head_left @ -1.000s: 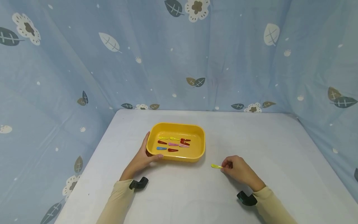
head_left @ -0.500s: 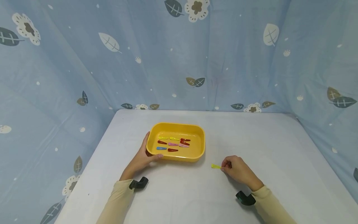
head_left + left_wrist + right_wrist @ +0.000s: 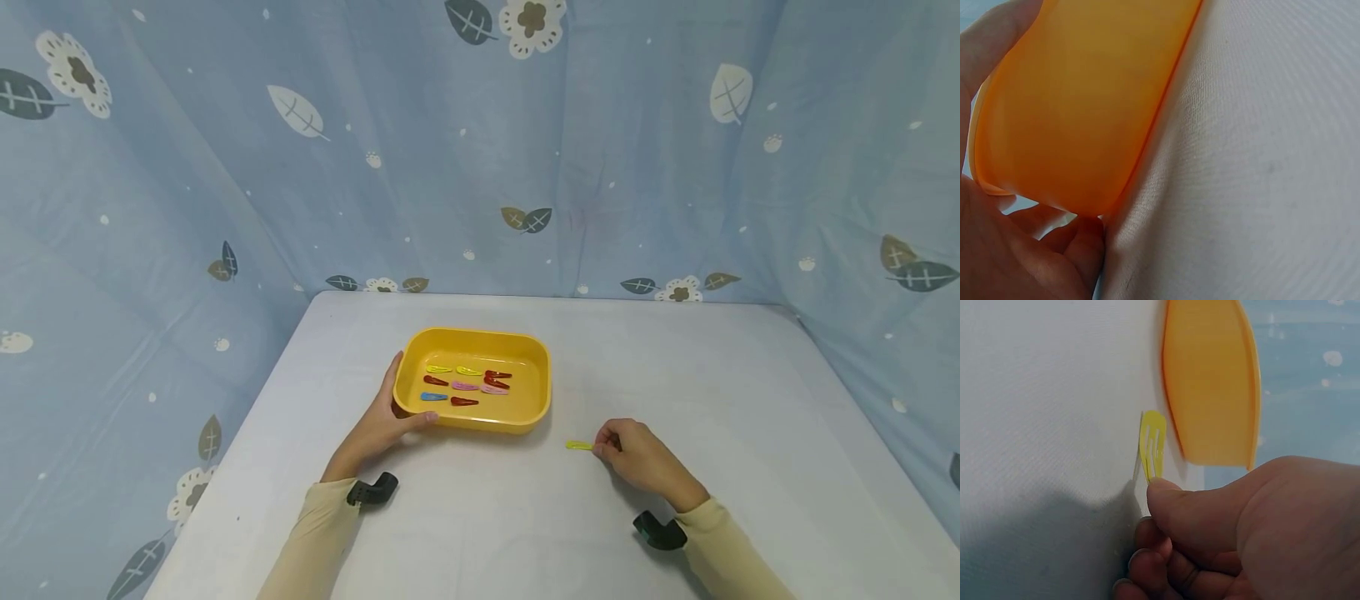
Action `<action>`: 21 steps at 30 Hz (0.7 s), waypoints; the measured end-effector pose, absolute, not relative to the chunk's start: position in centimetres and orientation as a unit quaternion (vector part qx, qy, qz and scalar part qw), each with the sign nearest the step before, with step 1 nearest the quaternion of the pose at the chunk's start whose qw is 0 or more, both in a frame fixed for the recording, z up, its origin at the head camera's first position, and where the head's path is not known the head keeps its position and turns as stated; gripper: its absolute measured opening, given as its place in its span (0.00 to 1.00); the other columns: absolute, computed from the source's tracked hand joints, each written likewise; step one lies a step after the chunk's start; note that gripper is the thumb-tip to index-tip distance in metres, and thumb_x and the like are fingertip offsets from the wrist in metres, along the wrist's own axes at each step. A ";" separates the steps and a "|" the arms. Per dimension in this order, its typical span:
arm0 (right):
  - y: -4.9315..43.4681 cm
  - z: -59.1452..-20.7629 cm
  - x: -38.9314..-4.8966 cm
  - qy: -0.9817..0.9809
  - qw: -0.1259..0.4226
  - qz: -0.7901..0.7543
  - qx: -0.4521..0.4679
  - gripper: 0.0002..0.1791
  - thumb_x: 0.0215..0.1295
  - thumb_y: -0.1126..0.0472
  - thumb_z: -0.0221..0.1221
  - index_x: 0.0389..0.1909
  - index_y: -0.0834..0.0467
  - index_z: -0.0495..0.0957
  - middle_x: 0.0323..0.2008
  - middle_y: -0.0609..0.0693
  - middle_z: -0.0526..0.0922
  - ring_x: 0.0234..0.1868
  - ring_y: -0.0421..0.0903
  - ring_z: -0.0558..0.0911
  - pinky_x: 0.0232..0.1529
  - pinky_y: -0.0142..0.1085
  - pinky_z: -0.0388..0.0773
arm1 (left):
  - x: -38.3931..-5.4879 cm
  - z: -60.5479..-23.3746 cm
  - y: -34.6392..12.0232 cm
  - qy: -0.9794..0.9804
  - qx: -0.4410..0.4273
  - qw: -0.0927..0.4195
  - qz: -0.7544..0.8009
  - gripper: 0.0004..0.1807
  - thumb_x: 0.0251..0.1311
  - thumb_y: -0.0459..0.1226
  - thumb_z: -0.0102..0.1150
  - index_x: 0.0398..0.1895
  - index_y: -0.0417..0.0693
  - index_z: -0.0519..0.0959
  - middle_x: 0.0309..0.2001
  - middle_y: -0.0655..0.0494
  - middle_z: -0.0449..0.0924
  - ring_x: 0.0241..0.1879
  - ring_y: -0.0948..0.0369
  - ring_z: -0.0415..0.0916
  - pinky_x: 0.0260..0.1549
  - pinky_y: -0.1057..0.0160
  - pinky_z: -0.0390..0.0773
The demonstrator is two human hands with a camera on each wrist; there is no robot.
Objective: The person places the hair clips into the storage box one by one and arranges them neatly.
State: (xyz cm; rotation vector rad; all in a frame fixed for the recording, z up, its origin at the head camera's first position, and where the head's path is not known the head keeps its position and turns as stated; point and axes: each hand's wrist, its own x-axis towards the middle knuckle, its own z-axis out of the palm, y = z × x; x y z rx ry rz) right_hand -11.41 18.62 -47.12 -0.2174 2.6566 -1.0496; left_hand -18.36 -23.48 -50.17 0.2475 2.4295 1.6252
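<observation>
A yellow snap hair clip (image 3: pixel 1152 440) is pinched by its narrow end between the thumb and fingers of my right hand (image 3: pixel 637 454), low over the white tabletop to the right of the tray. My left hand (image 3: pixel 381 425) grips the left end of a yellow plastic tray (image 3: pixel 531 427), thumb along the front rim and fingers around the far side. In the left wrist view, curled fingers (image 3: pixel 1082 250) touch the tray's lower edge. Inside the tray lie several hair clips: yellow, red, pink, and a blue clip (image 3: pixel 433 397).
A white cloth-covered table (image 3: pixel 675 367) spreads around the tray. Blue curtains (image 3: pixel 420 183) with leaf and flower prints hang behind the table and at both sides. Dark wrist-worn devices sit on both forearms, the right device (image 3: pixel 660 531) close to the tabletop.
The clip in my right hand has tilted slightly, its face now seen more edge-on in the head view. Both hands and the tray keep nearly the same place.
</observation>
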 end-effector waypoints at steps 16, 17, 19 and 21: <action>19.3 -46.2 -13.0 0.887 0.173 -0.417 -0.092 0.10 0.75 0.62 0.57 0.40 0.65 0.82 0.28 0.49 0.76 0.28 0.40 0.72 0.25 0.28 0.70 | -18.4 -49.9 -23.2 0.825 0.074 0.107 0.550 0.67 0.56 0.49 0.77 0.84 0.74 0.31 0.86 0.56 0.42 0.79 0.50 0.58 0.78 0.46 0.61; 19.3 -46.0 -13.1 0.883 0.179 -0.425 -0.092 0.10 0.75 0.62 0.57 0.40 0.66 0.82 0.28 0.50 0.77 0.27 0.41 0.72 0.25 0.29 0.71 | -18.4 -49.8 -23.2 0.825 0.073 0.107 0.549 0.68 0.56 0.49 0.77 0.84 0.73 0.31 0.86 0.56 0.42 0.79 0.50 0.58 0.78 0.46 0.61; 19.2 -45.6 -13.3 0.876 0.188 -0.435 -0.087 0.12 0.76 0.61 0.57 0.42 0.67 0.81 0.28 0.52 0.78 0.27 0.41 0.72 0.24 0.30 0.71 | -18.4 -49.8 -23.2 0.826 0.072 0.107 0.548 0.68 0.56 0.50 0.77 0.84 0.73 0.31 0.86 0.56 0.42 0.79 0.50 0.58 0.78 0.46 0.61; 19.1 -45.4 -13.5 0.873 0.195 -0.440 -0.077 0.12 0.76 0.60 0.57 0.42 0.67 0.82 0.28 0.54 0.79 0.26 0.42 0.73 0.24 0.30 0.72 | -18.4 -49.8 -23.2 0.828 0.072 0.108 0.546 0.68 0.56 0.50 0.77 0.84 0.74 0.31 0.86 0.56 0.41 0.80 0.50 0.58 0.78 0.47 0.61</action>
